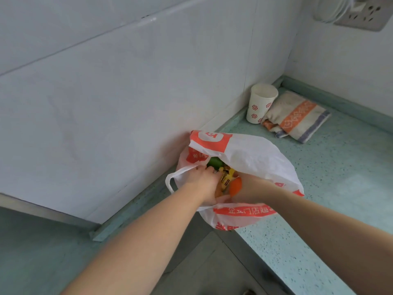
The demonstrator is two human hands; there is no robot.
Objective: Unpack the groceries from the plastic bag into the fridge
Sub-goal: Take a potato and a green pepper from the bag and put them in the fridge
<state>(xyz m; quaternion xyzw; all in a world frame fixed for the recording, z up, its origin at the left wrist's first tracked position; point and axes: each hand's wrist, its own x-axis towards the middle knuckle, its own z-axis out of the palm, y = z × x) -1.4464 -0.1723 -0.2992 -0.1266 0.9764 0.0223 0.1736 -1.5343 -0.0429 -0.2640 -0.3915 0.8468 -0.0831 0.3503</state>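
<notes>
Plastic bag (251, 158) sits on the countertop (331, 188), at its near-left end where the counter stops, against the tiled wall, with its bottom overhanging the front edge a bit. White bag with orange print, mouth open and facing up toward the camera.

Both hands are in the mouth. Left hand (202, 177) reaches in from the left rim, beside the loose handle loop (170, 182); fingers curled down into the contents, but can't tell if they're closed on an item or just parting things. Right hand (244, 188) is mostly buried under the right-side flap; fingers hidden, so grip state is unknown.

Visible groceries: orange item (235, 185), probably a carrot or orange, touching the right wrist area; yellow wrapped packets (226, 177) between the two hands; green item (213, 162) deeper in, toward the wall, just past the left fingertips.

Key relation: the green item lies straight ahead of the left fingers, the orange one lies tight against the right hand. So the left is nearer green, the right nearer orange. Long axes aren't readable; too much is covered.

Fridge not in view. Judging by the contents, unpacking is at or near the start.

Back corner of the countertop: paper cup (261, 103) touching a folded towel (297, 116), well apart from the bag.
</notes>
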